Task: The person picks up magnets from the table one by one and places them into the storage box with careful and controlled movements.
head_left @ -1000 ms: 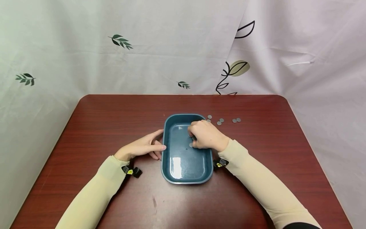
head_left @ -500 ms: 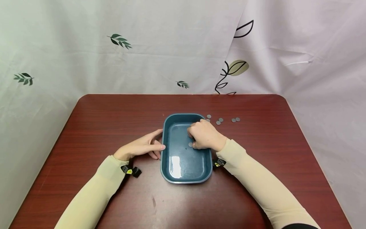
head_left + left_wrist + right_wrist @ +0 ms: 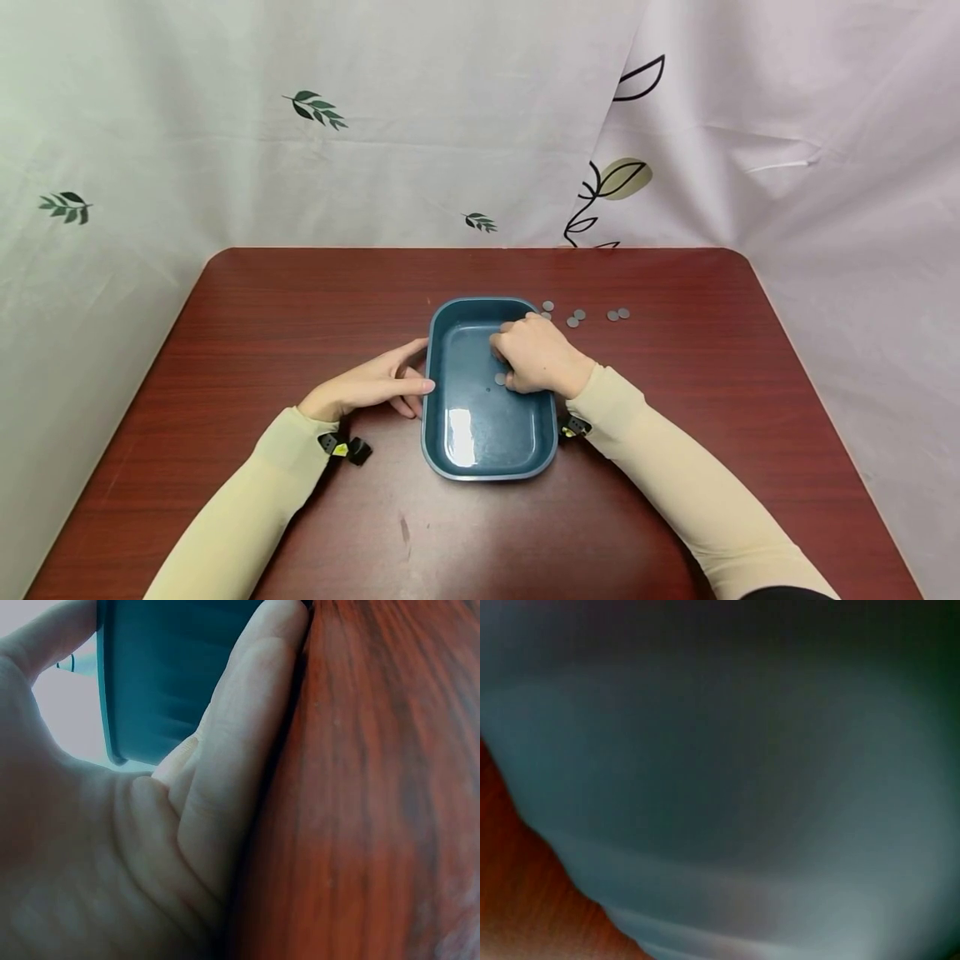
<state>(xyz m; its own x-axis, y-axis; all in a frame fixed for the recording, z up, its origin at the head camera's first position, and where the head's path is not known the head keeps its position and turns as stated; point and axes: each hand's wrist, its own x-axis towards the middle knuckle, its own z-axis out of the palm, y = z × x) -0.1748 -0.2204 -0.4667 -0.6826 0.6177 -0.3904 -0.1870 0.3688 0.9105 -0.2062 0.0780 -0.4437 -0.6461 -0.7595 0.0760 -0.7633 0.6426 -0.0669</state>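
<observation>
In the head view a blue plastic tub [image 3: 461,350] stands mid-table. My left hand [image 3: 371,386] flanks its left side, thumb on the rim. The left wrist view shows the fingers [image 3: 232,742] stretched along the tub's outer wall [image 3: 157,682], low against the tabletop. My right hand [image 3: 542,357] reaches over the right rim into the tub, its fingers curled downward. One grey coin-like disc [image 3: 500,379] lies on the tub floor by my right thumb. I cannot tell what is under those fingers. The right wrist view is mostly a blurred pale-blue surface [image 3: 705,772].
Grey discs [image 3: 580,315] lie in small groups on the red-brown wooden table [image 3: 300,300], behind and to the right of the tub. One group is partly covered by the tub's corner and my right hand. A white patterned curtain [image 3: 420,167] hangs behind the table.
Further discs showed between my right fingers and thumb a second ago and are now out of sight. Right hand shifts only slightly inside the tub. Left hand and tub stay put.
</observation>
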